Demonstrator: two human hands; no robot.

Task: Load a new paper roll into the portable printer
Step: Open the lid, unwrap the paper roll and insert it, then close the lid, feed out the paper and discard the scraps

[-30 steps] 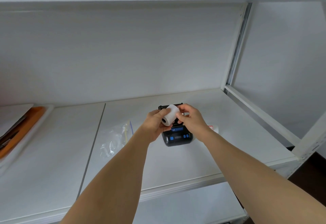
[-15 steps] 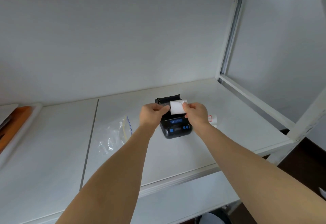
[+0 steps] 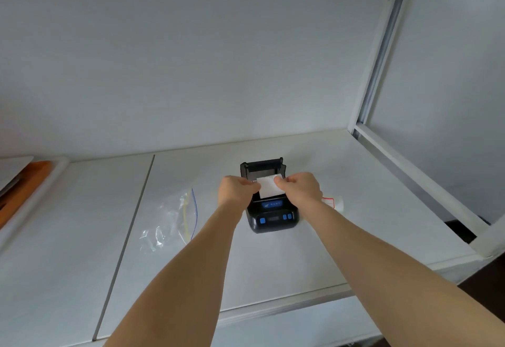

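A black portable printer (image 3: 273,218) with blue buttons sits on the white shelf (image 3: 273,264), its lid (image 3: 262,166) standing open at the back. A white paper roll (image 3: 268,186) is held right over the open paper bay. My left hand (image 3: 236,189) pinches the roll's left end and my right hand (image 3: 300,187) pinches its right end. How deep the roll lies in the bay is hidden by my hands.
A clear zip bag (image 3: 172,218) with a blue edge lies left of the printer. Part of a white item with red marking (image 3: 332,202) shows behind my right wrist. An orange tray (image 3: 24,182) sits at far left. A white frame post (image 3: 382,54) rises at right.
The roll has turned from end-on to sideways and come down from above the printer to its open bay, both hands moving with it. The camera view has tilted up slightly.
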